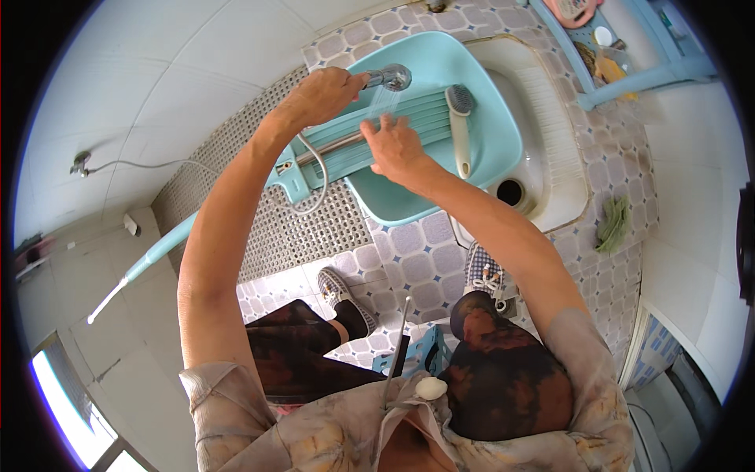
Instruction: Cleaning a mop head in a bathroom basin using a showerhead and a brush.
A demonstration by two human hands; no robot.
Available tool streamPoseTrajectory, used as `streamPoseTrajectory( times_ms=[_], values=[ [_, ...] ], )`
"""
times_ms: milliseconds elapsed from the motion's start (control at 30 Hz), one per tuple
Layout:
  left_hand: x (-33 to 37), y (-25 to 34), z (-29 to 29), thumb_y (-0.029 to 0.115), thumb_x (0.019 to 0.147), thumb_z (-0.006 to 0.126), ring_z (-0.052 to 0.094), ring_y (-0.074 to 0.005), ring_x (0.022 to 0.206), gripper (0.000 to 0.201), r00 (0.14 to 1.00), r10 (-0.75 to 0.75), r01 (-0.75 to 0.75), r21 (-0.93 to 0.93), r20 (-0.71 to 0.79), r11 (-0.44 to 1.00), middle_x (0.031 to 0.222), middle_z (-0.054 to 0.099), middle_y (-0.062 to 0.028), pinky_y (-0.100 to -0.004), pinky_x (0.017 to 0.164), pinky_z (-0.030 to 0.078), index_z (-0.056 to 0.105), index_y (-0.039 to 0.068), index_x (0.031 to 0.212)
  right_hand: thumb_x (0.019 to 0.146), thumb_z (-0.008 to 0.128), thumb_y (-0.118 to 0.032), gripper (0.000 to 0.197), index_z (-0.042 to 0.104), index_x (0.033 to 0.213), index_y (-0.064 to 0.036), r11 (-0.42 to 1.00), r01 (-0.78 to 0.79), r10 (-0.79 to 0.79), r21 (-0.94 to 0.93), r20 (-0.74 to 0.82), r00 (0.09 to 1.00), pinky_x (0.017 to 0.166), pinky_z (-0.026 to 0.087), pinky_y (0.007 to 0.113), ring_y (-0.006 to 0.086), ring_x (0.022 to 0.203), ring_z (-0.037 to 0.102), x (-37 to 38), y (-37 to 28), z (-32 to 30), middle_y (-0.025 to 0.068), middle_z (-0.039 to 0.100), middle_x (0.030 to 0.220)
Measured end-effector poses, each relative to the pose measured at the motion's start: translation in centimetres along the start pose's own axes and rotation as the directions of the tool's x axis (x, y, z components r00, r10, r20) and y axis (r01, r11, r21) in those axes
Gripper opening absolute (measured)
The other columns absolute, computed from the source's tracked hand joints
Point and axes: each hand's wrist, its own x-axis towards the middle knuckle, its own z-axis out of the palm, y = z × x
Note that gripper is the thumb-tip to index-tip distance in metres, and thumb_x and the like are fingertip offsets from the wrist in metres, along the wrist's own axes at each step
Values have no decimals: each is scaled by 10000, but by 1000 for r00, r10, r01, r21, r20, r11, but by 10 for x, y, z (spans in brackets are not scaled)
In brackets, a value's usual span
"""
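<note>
My left hand (326, 94) is closed around the handle of a chrome shower head (392, 77), and thin streams of water fall from it. A turquoise plastic basin (503, 118) sits below. Across it lies a long-handled turquoise tool (292, 186) with a wide ribbed head and a metal rod; what kind it is I cannot tell. My right hand (393, 149) is over the ribbed head beside the rod, its fingers apart and holding nothing. Against the ribs rests a scrub brush (460, 130) with a pale handle and grey bristles.
The basin stands partly over a white squat toilet (566, 157) with a dark drain hole (510, 191). A shower hose (149, 163) runs from the left wall. Elsewhere are a perforated mat (307, 236), a green cloth (613, 224), a blue shelf (629, 93) and a blue stool (425, 354).
</note>
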Motion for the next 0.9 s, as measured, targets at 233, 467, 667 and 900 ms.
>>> streamPoseTrajectory(
  times_ms=[233, 467, 667, 900],
  values=[
    [-64, 0, -25, 287, 1001, 492, 638, -295, 703, 332, 973, -229, 231, 76, -34, 970, 792, 643, -158, -420, 659, 518, 668, 14, 1067, 709, 872, -255, 764, 462, 1329, -80, 1000, 5, -6, 22, 50, 999, 789, 597, 467, 443, 1080, 596, 5, -1, 5, 233, 541, 1226],
    [-73, 8, -34, 152, 993, 509, 662, -316, 724, 248, 983, -178, 170, 149, 39, 974, 836, 637, -141, -441, 622, 539, 637, 69, 1189, 725, 869, -272, 736, 477, 1303, -39, 998, 23, -28, 56, 100, 995, 798, 599, 443, 507, 1099, 596, 5, 3, -4, 266, 547, 1224],
    [-51, 16, -22, 449, 1014, 488, 535, -214, 607, 522, 977, -213, 208, -122, -31, 970, 655, 570, -109, -391, 621, 459, 705, -22, 951, 714, 870, -269, 744, 480, 1313, -65, 999, 22, -23, 27, 38, 999, 798, 593, 456, 465, 1053, 606, 1, 1, 1, 258, 549, 1231],
    [-15, 45, 2, 405, 1010, 523, 569, -294, 629, 474, 963, -265, 269, -125, 48, 955, 701, 614, -180, -431, 659, 477, 681, -34, 923, 747, 854, -284, 744, 452, 1314, -20, 999, 21, -25, 39, 92, 995, 848, 588, 461, 495, 1117, 591, -1, 2, -9, 275, 560, 1223]
  ],
)
